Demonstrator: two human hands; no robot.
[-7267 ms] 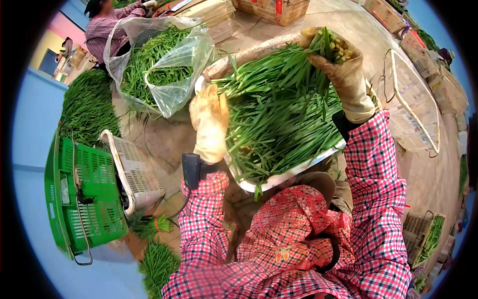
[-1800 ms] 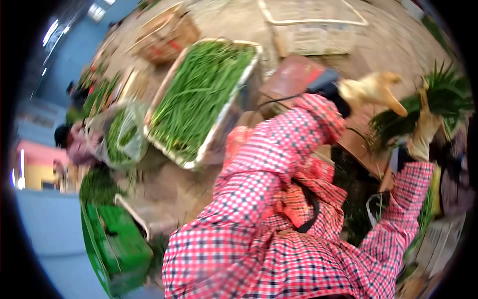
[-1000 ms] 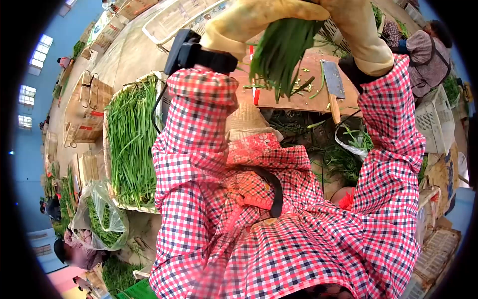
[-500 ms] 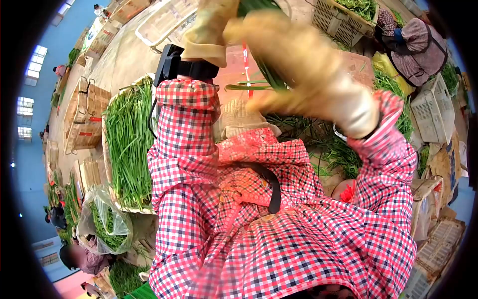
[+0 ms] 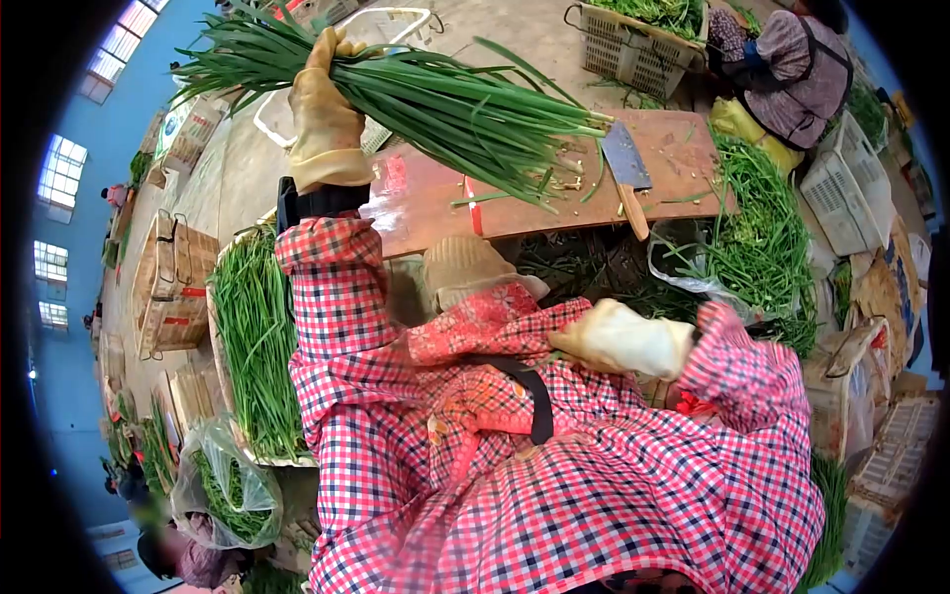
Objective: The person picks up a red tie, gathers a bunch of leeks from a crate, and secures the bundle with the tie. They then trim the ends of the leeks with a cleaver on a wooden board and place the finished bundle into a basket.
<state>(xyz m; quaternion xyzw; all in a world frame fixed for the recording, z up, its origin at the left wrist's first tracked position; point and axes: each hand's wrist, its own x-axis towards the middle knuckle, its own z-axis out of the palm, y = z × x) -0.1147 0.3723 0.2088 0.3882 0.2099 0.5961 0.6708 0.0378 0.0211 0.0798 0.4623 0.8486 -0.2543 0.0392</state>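
Fisheye lens: black vignette all round, straight edges bow toward the rim. Bright, even daylight; windows [image 5: 57,170] well left of the left hand [image 5: 325,114] blow out white. Shadows soft, faint. Bunch of greens [image 5: 465,104] in that hand sharp. Lower-left corner, far below it, blurred. Whitish glare on board [image 5: 683,158] just below the wrist.

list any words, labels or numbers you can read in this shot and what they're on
No text here can be read.
Box at upper left: printed marks, too small and blurred to read.
Cleaver on the wooden board: no marking visible.
Gloves on the left hand, gripping the bunch of greens, and on the right hand: no print visible.
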